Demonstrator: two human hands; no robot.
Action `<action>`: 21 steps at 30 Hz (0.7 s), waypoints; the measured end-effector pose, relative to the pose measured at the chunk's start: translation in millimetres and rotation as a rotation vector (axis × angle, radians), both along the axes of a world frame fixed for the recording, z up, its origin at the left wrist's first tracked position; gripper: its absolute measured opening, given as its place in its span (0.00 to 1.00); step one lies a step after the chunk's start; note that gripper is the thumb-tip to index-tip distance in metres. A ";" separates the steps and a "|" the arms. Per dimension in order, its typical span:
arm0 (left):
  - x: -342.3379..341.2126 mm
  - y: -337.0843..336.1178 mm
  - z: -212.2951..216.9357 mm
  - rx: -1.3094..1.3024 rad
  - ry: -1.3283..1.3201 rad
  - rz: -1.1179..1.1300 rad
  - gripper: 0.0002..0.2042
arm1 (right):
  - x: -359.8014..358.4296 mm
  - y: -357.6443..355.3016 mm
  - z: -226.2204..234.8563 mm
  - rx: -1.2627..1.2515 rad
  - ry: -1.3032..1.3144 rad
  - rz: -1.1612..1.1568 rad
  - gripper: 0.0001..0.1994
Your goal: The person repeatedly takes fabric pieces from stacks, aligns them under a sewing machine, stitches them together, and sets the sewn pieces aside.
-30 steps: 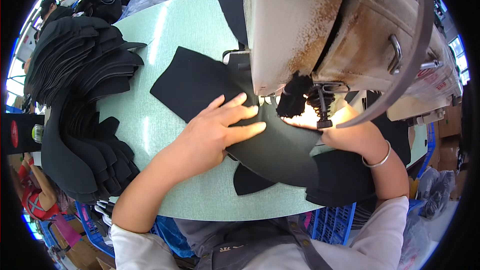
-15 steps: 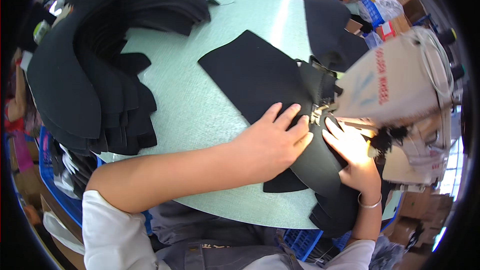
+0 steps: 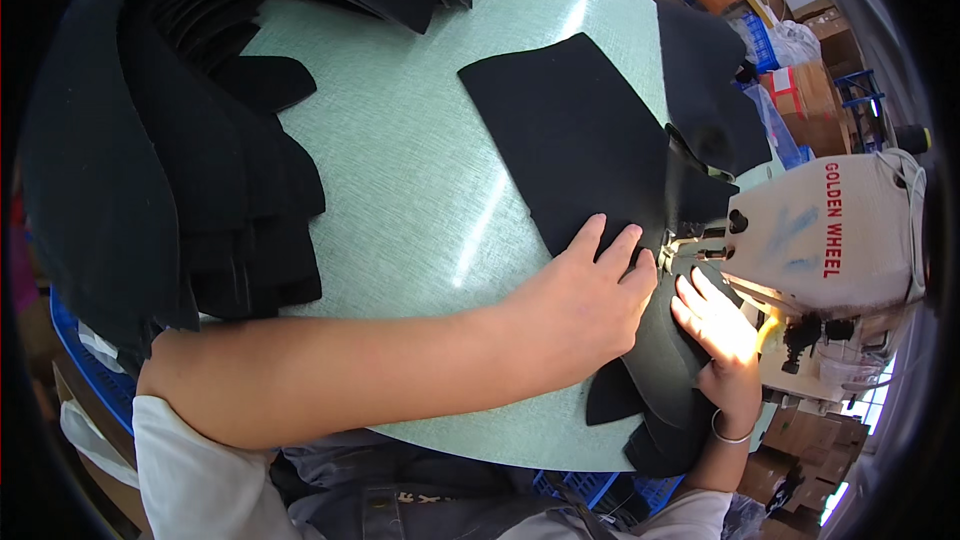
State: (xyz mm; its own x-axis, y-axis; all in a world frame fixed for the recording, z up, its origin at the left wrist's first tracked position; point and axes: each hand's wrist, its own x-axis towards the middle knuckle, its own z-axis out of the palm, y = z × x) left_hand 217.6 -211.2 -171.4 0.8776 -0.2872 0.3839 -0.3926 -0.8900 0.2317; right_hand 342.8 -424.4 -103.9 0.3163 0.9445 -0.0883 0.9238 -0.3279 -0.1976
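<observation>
A black fabric panel (image 3: 575, 130) lies on the pale green tabletop, its right edge running under the presser foot (image 3: 668, 252) of a sewing machine (image 3: 790, 225). My left hand (image 3: 597, 305) rests on the panel just left of the foot, fingers spread and pressing down. Close on the foot's near right side, my right hand (image 3: 722, 335) lies flat with fingers stretched on the black material, brightly lit by the machine's lamp. Nearer to me, curved black fabric (image 3: 660, 365) bends down over the table edge. The needle tip is too small to make out.
A tall stack of curved black pieces (image 3: 150, 170) fills the table's left side. Another black piece (image 3: 705, 70) lies behind the machine head. Blue crates (image 3: 590, 488) stand below the near edge. Cardboard boxes (image 3: 805, 105) sit beyond the table at right.
The black panel has swung slightly clockwise and moved farther from me past the presser foot. Both hands stay beside the foot. The whole view has shifted, with the machine lower and farther right.
</observation>
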 end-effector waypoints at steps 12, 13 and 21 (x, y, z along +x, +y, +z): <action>-1.0 2.1 18.0 -0.044 0.182 -0.105 0.24 | -20.5 -8.0 -3.6 -0.008 -0.110 0.016 0.38; -1.3 2.7 17.1 -0.069 0.153 -0.110 0.25 | -21.2 -8.3 -6.4 -0.040 -0.138 0.011 0.39; 13.2 16.8 30.5 -0.153 0.396 -0.172 0.34 | -21.6 -20.1 -21.5 -0.014 -0.167 0.046 0.34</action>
State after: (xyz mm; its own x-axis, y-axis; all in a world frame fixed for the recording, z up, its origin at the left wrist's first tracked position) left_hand 230.8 -194.3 -140.9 0.9096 -0.4081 0.0776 -0.3866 -0.7632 0.5178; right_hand 321.2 -444.4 -125.3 0.2839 0.9575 -0.0516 0.9576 -0.2859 -0.0362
